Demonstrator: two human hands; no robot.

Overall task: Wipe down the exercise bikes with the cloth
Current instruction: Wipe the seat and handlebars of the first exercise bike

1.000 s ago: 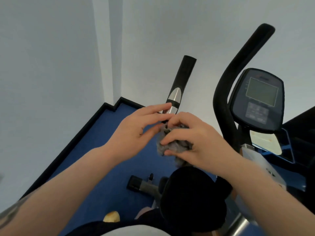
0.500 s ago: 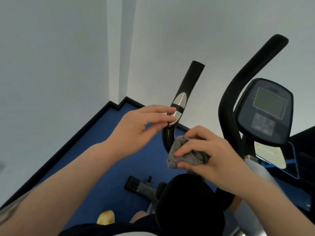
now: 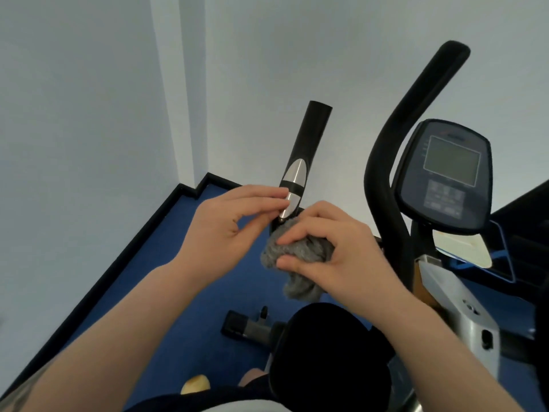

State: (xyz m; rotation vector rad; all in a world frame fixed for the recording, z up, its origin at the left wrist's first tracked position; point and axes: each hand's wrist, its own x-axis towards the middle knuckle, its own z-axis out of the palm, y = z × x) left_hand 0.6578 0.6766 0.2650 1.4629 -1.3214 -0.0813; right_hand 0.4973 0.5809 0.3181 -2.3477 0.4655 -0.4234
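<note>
An exercise bike stands before me with a black left handlebar [image 3: 312,138] that carries silver sensor plates, a curved right handlebar [image 3: 395,150] and a dark console [image 3: 445,176]. My right hand [image 3: 335,245] grips a bunched grey cloth [image 3: 300,251] just below the lower silver plate, against the left handlebar's bend. My left hand [image 3: 234,221] reaches in from the left, its straight fingertips touching the lower silver plate. The black saddle [image 3: 326,352] sits below my hands.
White walls meet in a corner at the left, with a black skirting [image 3: 118,263] along a blue floor [image 3: 166,292]. The bike's silver frame [image 3: 463,316] and a pedal [image 3: 243,325] lie below. More dark equipment stands at the far right edge.
My right hand with the cloth dropped away from the handlebar, then came back up against its bend. My left fingertips stay on the silver plate. The view has shifted slightly.
</note>
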